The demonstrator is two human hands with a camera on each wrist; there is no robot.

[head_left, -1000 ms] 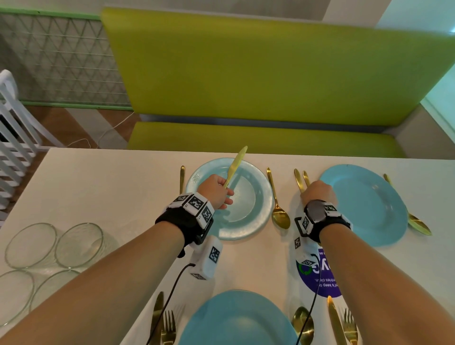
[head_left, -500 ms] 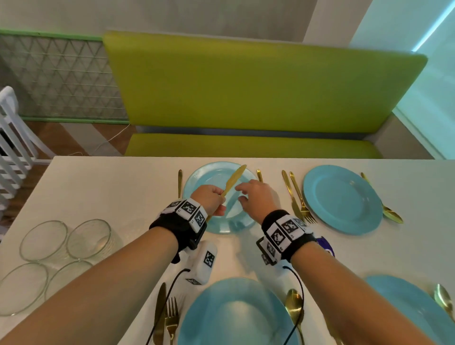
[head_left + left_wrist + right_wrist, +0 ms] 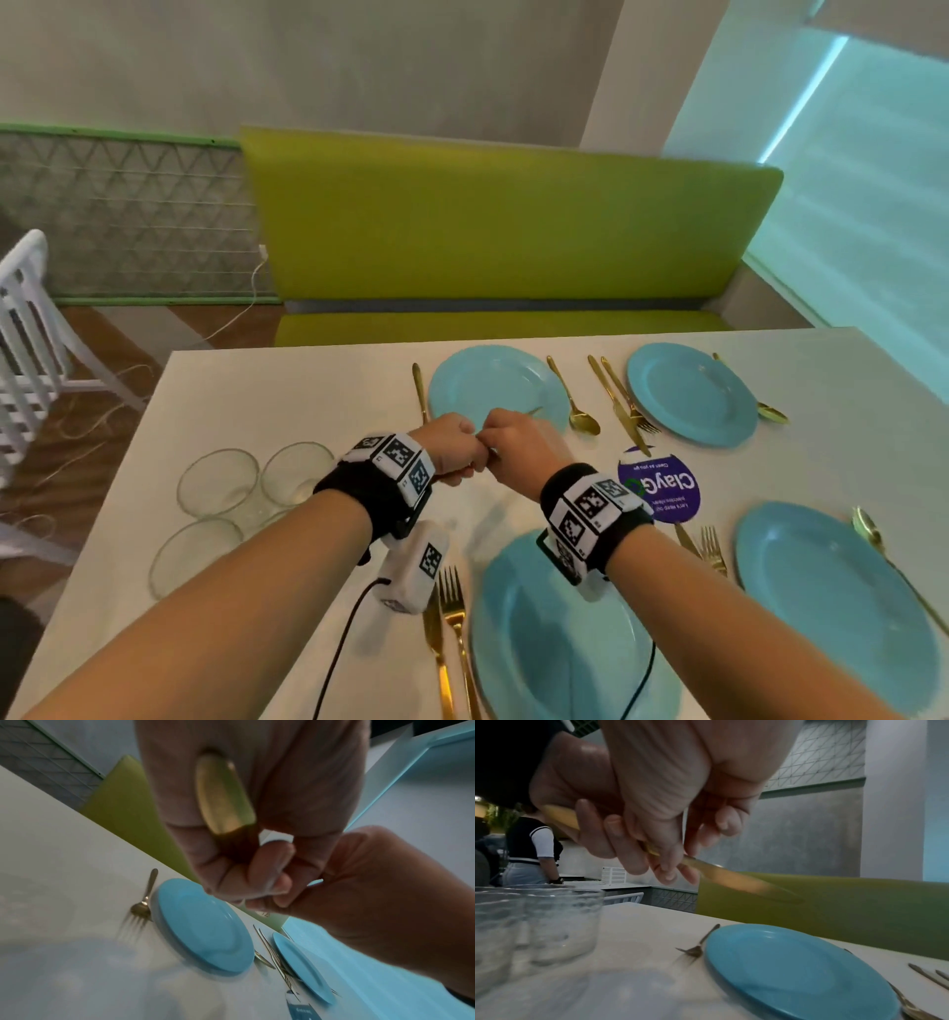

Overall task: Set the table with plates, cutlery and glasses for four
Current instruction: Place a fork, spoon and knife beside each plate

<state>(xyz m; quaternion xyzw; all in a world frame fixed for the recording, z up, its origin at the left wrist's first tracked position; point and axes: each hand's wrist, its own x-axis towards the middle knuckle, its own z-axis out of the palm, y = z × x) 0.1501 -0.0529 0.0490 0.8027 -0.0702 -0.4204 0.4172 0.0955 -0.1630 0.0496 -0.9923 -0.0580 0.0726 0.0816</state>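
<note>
Passing a gold knife [image 3: 731, 880] from one fist to the other is the step in hand, judging by the grips. On the left, the left hand [image 3: 445, 448] is curled round the handle end; the right hand [image 3: 518, 446] is pinched on it just beside, knuckles touching. It's held in the air over the near edge of the far-left plate [image 3: 495, 390], long axis roughly level, blade pointed away toward the green bench [image 3: 508, 226]. Next it probably gets laid between that plate and the spoon [image 3: 575, 398], blade kept straight.
</note>
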